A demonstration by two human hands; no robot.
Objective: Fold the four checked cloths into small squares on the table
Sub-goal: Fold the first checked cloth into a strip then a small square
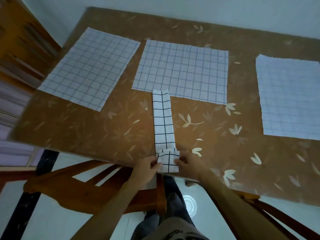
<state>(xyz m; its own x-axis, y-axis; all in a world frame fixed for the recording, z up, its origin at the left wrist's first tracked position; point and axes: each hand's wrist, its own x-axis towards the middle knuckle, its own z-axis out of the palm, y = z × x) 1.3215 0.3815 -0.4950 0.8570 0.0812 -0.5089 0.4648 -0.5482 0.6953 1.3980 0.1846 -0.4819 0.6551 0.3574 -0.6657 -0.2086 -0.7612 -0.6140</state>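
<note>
We see the left hand (146,168) and right hand (188,164) pinching the near, turned-up end of the folded strip (163,118); unfolded cloths (181,70) lie farther off.

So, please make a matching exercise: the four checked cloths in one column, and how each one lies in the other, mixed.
1. narrow folded cloth
2. left cloth
3. middle cloth
4. right cloth

A. flat, cut by the picture's right edge
B. flat, near edge meets the narrow folded cloth's far end
C. near end held by the left hand and right hand
D. flat, by the table's left edge

Pairs: 1-C, 2-D, 3-B, 4-A
</note>
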